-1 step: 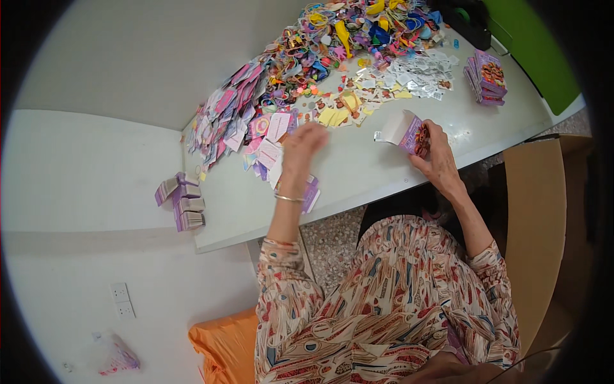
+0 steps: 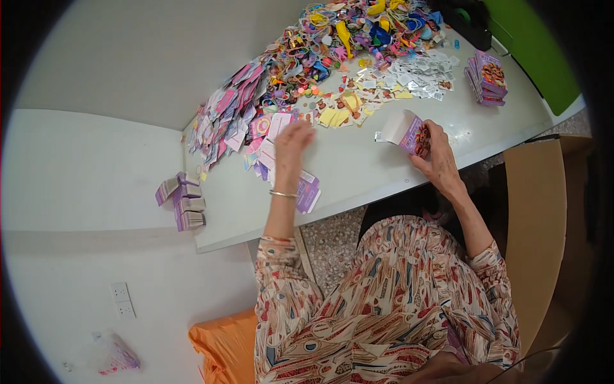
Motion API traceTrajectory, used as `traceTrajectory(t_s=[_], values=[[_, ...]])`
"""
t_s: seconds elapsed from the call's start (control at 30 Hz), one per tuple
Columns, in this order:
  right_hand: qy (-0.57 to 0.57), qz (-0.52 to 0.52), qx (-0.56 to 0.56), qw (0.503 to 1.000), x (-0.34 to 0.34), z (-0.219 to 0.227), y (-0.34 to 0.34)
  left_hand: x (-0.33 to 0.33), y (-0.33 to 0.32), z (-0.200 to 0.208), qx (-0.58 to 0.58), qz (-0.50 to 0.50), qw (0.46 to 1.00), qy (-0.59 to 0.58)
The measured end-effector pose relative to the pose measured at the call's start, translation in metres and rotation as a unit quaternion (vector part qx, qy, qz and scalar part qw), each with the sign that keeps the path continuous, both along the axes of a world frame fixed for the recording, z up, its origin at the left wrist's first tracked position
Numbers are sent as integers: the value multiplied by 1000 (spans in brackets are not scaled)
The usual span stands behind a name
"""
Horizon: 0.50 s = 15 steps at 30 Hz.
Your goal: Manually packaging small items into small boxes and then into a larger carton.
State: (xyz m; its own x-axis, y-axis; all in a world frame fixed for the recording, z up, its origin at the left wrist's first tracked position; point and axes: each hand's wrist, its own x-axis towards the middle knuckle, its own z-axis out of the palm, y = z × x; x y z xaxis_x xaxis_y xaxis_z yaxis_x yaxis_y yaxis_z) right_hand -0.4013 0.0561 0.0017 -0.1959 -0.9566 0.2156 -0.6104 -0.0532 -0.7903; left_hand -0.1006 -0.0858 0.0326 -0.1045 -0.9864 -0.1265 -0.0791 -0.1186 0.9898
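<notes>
My right hand (image 2: 442, 159) grips a small purple picture box (image 2: 412, 137) from its right side. The box is tilted, with its white flap spread toward the left. My left hand (image 2: 294, 144) hovers over or rests on loose pink and white cards (image 2: 267, 153); its fingers are curled together, and anything in them is hidden. Beneath its wrist, a flat purple card box (image 2: 308, 193) lies near the front edge of the table. Yellow and white paper pieces (image 2: 336, 114) are spread between the hands, farther back.
A heap of colourful small trinkets (image 2: 339, 38) fills the back, beside pink packets (image 2: 227, 105) and silvery sachets (image 2: 422, 70). Purple boxes (image 2: 491, 77) are stacked at right; filled ones (image 2: 189, 203) stand at left. A cardboard carton (image 2: 534, 237) adjoins my right side.
My left hand has moved slightly left and toward me, showing more of the flat purple box. My right hand and its box have stayed in place.
</notes>
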Motion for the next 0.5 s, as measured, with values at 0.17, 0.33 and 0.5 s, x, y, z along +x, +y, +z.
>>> traceTrajectory(t_s=[0.17, 0.33, 0.5], values=[[13, 12, 4, 1000, 9, 7, -4, 88, -66, -29, -229, 69, 923, -300], [13, 8, 29, 999, 6, 8, -2, 86, -98, -52, -264, 32, 754, -601], [16, 6, 53, 998, 10, 20, -2, 103, -117, -66, -320, 27, 748, -581]])
